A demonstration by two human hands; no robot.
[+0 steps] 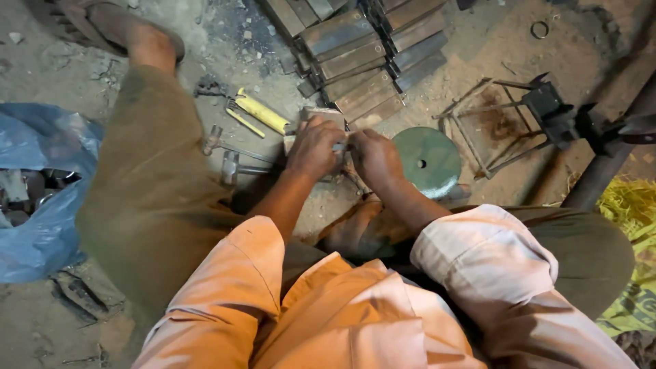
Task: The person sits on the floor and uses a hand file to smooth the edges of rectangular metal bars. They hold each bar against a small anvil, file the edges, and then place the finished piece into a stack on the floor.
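Orange sleeves fill the near edge. Left hand closes its grip over a small metal block on the dirt floor; right hand pinches a thin metal piece against it. Just right lies a green disc. Beyond: stacked metal bars. Left: a yellow-handled tool, a hammer, a blue bag.

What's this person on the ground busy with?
A person sits on a dirt floor, both hands on a small metal block in front of them. The left hand grips it from the side; the right hand presses beside it. A green disc, stacked metal bars and a yellow-handled tool lie around.
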